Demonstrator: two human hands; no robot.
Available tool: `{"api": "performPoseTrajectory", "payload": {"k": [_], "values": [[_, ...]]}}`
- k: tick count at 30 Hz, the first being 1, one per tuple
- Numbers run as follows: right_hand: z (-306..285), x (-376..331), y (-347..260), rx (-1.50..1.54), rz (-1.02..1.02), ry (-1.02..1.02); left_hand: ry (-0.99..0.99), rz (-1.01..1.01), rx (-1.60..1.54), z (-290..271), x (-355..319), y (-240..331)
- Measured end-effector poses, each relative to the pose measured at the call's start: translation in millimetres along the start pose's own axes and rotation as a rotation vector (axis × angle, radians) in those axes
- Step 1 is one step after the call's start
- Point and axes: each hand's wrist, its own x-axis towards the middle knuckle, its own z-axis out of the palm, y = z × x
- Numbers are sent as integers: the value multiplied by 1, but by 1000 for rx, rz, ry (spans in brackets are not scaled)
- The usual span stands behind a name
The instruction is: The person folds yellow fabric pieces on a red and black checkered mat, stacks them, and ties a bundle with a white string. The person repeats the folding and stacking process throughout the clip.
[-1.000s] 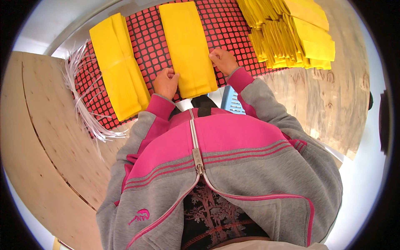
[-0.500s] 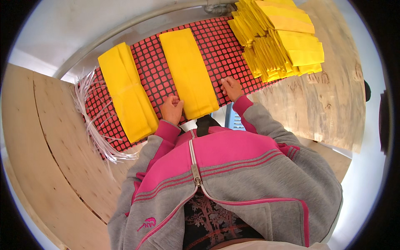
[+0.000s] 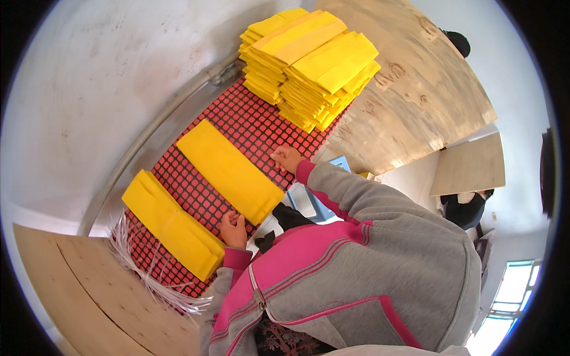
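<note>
Covering the lower table edge, a grey and pink jacket (image 3: 368, 267) hides both forearms. The left hand (image 3: 233, 230), clenched, and the right hand (image 3: 287, 159), fingers curled, are pressed at a yellow cloth strip (image 3: 230, 170) on the red checked mat (image 3: 249, 121). Another strip (image 3: 172, 224) lies left; yellow stacks (image 3: 312, 65) behind.

free: red checked mat (image 3: 249, 121) between yellow strips | blocked: stacked yellow piles (image 3: 309, 59) far end

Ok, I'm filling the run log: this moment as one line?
left hand: fist by yellow folded cloth | right hand: on red checked mat | yellow stacks: beyond
</note>
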Motion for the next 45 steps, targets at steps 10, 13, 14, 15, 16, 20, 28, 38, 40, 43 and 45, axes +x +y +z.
{"api": "performPoseTrajectory", "payload": {"k": [10,13,14,15,16,20,28,38,40,43,45], "values": [[0,-2,-2,58,-7,12,-28,-69,-44,-1,-2,-5],[-2,-11,-14,54,-8,-10,-38,-65,-28,-1,-4,-6],[-5,-20,-23,61,-27,-52,-39,-67,-96,-1,-3,-7],[-8,-33,-33,54,24,-87,-31,-55,-22,-1,-1,-8],[-13,-43,-47,26,121,-121,-18,-45,-23,-1,0,-9],[-87,-87,-118,225,-41,-413,-8,-42,-65,1,-3,-16],[-250,-65,-206,651,-65,143,39,-38,3,5,-4,-12],[-295,-15,-182,715,206,128,126,-29,-8,10,-4,-22],[-296,-5,-185,774,167,147,124,-77,-102,11,-3,-24],[-293,6,-192,781,150,217,134,-44,-48,11,-4,-24],[-291,13,-199,775,170,267,119,-55,-141,12,-5,-24]]}}
